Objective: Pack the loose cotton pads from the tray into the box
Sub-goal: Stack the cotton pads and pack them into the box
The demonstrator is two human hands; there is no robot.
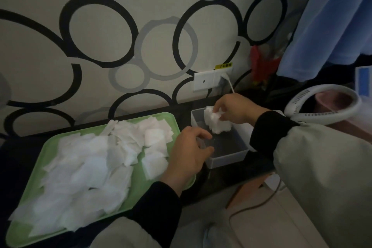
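Observation:
A green tray [32,229] on the dark table holds a heap of several loose white cotton pads [96,165]. To its right stands a small clear box [227,159] with a dark inside. My right hand [235,110] grips a bunch of cotton pads [217,122] over the far end of the box, the bunch reaching down into it. My left hand [189,155] sits at the near left rim of the box, thumb and fingers curled round that corner.
A wall socket [211,80] with a white plug and cable is behind the box. A white ring-shaped fan [322,106] lies to the right, blue cloth [330,20] hangs above it. A cable [255,205] trails on the floor below the table edge.

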